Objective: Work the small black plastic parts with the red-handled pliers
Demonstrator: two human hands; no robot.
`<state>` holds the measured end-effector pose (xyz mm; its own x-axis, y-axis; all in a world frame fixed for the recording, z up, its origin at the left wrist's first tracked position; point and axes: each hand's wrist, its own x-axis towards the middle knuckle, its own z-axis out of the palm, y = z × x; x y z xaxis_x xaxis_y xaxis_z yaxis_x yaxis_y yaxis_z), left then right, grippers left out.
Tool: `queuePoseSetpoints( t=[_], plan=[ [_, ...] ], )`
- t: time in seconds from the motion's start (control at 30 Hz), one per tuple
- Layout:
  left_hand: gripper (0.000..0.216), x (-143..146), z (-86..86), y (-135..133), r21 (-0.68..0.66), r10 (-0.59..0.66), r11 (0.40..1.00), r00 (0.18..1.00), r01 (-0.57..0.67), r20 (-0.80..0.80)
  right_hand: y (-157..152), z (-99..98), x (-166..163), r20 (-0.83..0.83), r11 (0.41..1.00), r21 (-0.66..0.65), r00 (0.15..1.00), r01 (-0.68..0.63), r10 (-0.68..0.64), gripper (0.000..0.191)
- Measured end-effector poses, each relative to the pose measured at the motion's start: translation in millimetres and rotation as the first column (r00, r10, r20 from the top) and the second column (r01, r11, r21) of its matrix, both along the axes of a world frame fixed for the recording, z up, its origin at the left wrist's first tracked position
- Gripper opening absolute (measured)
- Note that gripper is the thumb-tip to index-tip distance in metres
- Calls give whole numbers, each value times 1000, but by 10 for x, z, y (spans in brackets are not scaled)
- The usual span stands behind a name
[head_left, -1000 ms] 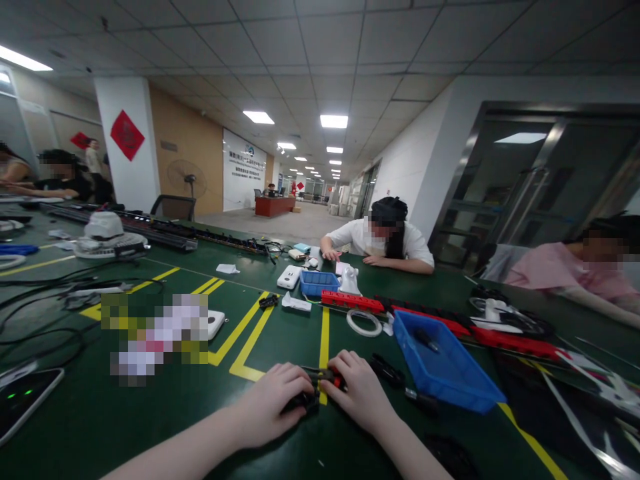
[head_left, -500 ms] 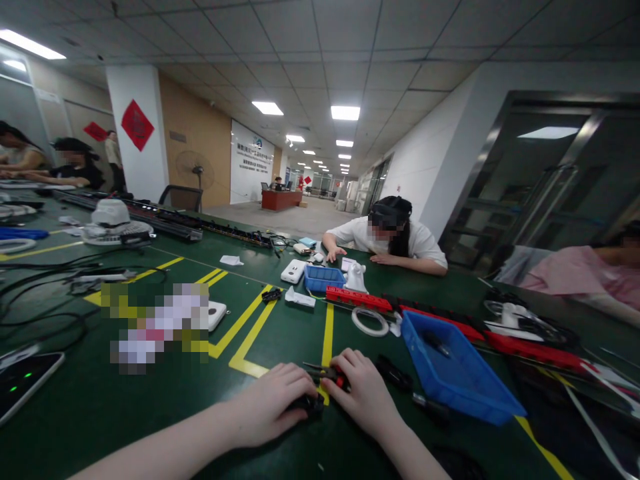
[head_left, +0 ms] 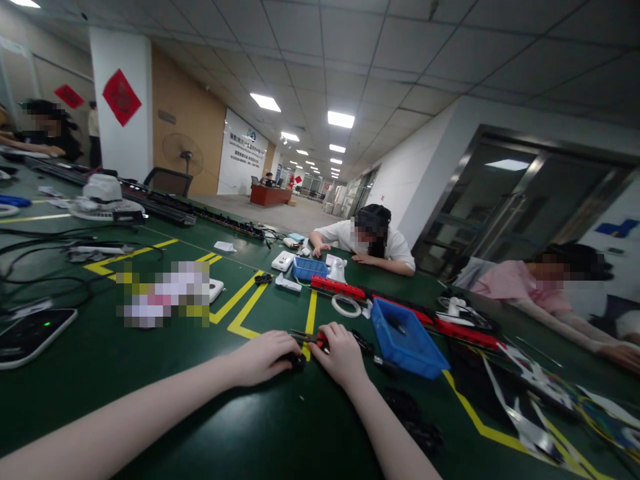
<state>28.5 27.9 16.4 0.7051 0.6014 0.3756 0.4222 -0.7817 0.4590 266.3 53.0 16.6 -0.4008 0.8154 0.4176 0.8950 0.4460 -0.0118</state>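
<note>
My left hand [head_left: 263, 358] is closed around a small black part [head_left: 297, 361], most of it hidden under the fingers, just above the green table. Beside it, my right hand [head_left: 340, 353] grips pliers with red and black handles [head_left: 321, 342]. Their thin dark jaws point left, past the fingertips of my left hand. Whether the jaws touch the black part I cannot tell. Dark cable-like pieces [head_left: 385, 363] lie to the right of my right hand, near a blue tray [head_left: 415, 365].
A small blue basket [head_left: 303, 274], a white tape roll [head_left: 346, 305] and a long red strip [head_left: 340, 288] lie ahead. Across the table a person in white [head_left: 395, 250] leans over. At left rests a black device with a green light [head_left: 37, 337]; tangled cables lie behind it.
My view has turned somewhat to the right, so the table things appear shifted left and more of the right side shows. Both hands keep their hold, with little visible movement.
</note>
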Motion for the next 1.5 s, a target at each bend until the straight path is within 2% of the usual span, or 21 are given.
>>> queuePoseSetpoints(
  t=[0.1,0.23,0.37,0.57,0.63,0.73,0.87,1.0,1.17,1.4,1.5],
  plan=[
    [23,-66,13,-29,45,-3,999,1000,4,-21,-26,-9,21,-43,1000,-1,999,25,-25,33],
    [21,-214,45,-85,74,69,995,997,-67,-31,-40,-9,59,-84,997,-70,996,17,-23,32],
    [20,-353,64,-281,78,81,994,996,-79,-26,-171,-2,-16,-59,991,-120,996,59,-67,31],
    [21,-425,57,-678,157,-14,987,995,29,-98,-732,119,-175,-22,968,-249,999,27,-33,42],
    [21,-433,48,-727,192,-24,980,992,47,-123,-942,172,-122,-39,955,-293,998,43,-57,49],
    [21,-449,30,-725,205,15,979,993,9,-119,-1227,199,29,-46,942,-323,993,88,-109,65],
    [22,-462,4,-699,224,18,974,991,11,-129,-1470,136,138,-31,939,-300,982,170,-188,78],
    [20,-463,-21,-699,221,0,975,991,30,-133,-1484,65,63,-10,934,-236,960,269,-279,84],
    [15,-465,-53,-694,167,1,986,998,10,-64,-1433,45,2,-18,944,-176,958,278,-285,68],
    [16,-469,-102,-640,39,-19,999,997,16,71,-1554,97,45,-254,966,-115,934,230,-252,55],
    [18,-439,-103,-636,-54,-39,997,989,47,146,-1583,100,66,-427,981,-84,883,176,-195,55]
  ],
)
